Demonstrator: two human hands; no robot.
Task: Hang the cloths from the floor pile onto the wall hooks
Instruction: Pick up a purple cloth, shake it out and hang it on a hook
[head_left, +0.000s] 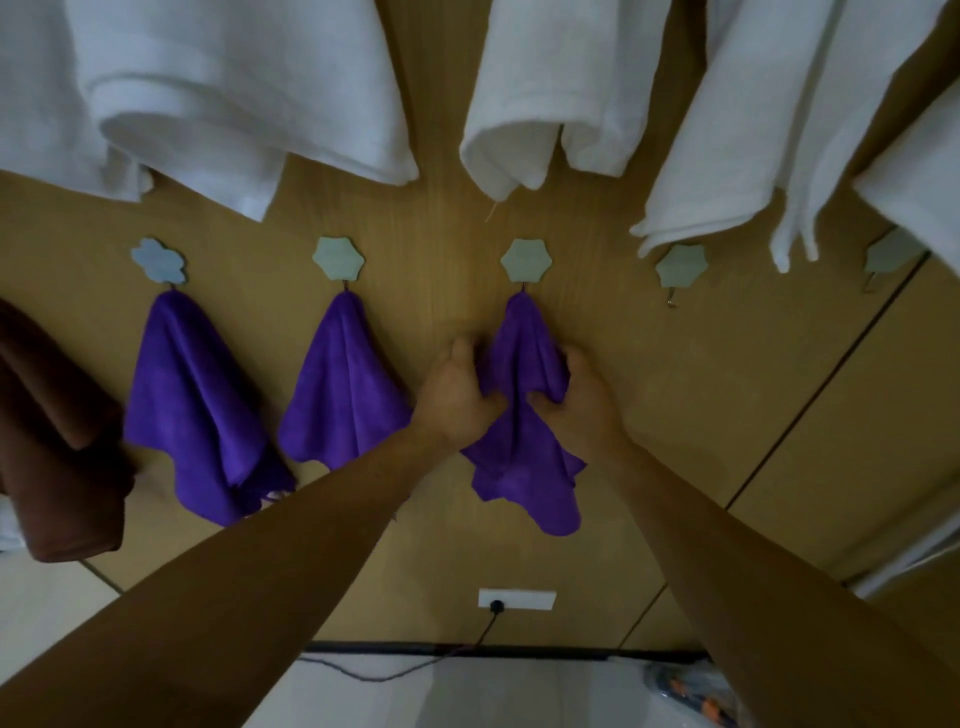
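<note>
Fingers (464, 349) of the left hand (457, 400) and right hand (577, 402) curl into the folds of the cloth (524, 462), gripping its middle as it hangs from the third hook (523, 261). Judged best: ease it down lightly so it seats, then release without dragging it off.

Left cloth (192, 405), middle cloth (345, 384) and right cloth (519, 343), all purple, are hanging from flower-shaped hooks (338, 258); the right cloth is bunching at mid-height. Two bare hooks (680, 270) are sitting rightward.
</note>
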